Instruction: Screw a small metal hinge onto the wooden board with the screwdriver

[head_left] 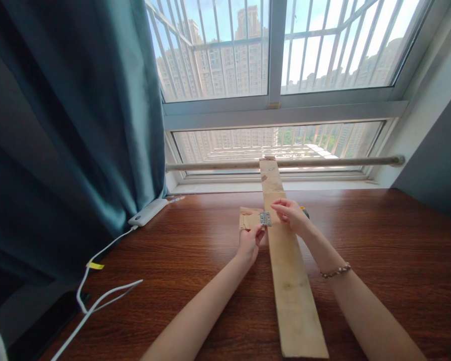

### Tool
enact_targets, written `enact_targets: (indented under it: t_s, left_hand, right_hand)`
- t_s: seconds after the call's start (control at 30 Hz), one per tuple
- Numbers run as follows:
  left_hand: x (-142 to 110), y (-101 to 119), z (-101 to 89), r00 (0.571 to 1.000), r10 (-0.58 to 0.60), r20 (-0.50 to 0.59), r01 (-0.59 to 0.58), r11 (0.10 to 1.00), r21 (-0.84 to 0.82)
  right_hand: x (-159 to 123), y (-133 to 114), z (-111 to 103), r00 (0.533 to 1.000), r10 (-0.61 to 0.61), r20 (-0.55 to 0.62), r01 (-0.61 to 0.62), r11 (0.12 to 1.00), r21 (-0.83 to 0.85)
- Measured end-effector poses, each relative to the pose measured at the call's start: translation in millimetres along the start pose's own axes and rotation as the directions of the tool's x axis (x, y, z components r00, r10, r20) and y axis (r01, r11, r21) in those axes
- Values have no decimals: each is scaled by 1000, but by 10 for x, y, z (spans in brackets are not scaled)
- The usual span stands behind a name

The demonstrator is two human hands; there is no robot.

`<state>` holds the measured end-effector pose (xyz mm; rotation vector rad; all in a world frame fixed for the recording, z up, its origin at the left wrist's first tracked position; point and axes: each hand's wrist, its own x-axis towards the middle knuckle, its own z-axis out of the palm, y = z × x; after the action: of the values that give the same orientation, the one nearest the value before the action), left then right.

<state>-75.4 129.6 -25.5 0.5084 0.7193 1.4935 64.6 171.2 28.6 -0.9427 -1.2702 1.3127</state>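
A small metal hinge [265,218] with several holes lies across the joint between a long pale wooden board [291,281] and a short wooden piece [250,219] at its left. My left hand [250,245] is closed, its thumb and fingertips at the hinge's lower edge. Over the long board, just right of the hinge, my right hand [291,215] has its fingertips pinched together. Whatever may be between them is too small to make out. Partly hidden behind the right hand is a dark object with a yellow part [304,211].
The brown wooden tabletop [195,260] bears the boards. The long board's far end reaches a horizontal rail [334,162] before the barred window. At the left, a white power strip [148,212] and white cable [97,303] lie beside a blue-green curtain [135,100].
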Motion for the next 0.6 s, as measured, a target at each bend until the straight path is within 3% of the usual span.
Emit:
enact_targets:
  t_s: [0.07,0.13,0.27,0.37,0.6]
  left_hand:
    - [-12,10,9,1000,-1,27,1,1000,3]
    - [-24,17,13,999,-8,40,8,1000,15]
    - [-36,17,5,999,-3,32,3,1000,19]
    - [-36,14,0,999,5,49,-6,1000,15]
    - [-36,26,22,999,13,52,-15,999,36]
  right_hand:
    - [-67,32,-21,987,-86,138,131,925,-356]
    - [-137,66,-7,959,-168,228,277,729,-626]
    - [-251,96,84,937,-277,214,331,496,-803]
    - [-300,87,138,927,-308,214,337,432,-836]
    - [-305,99,139,932,-301,203,318,409,-855]
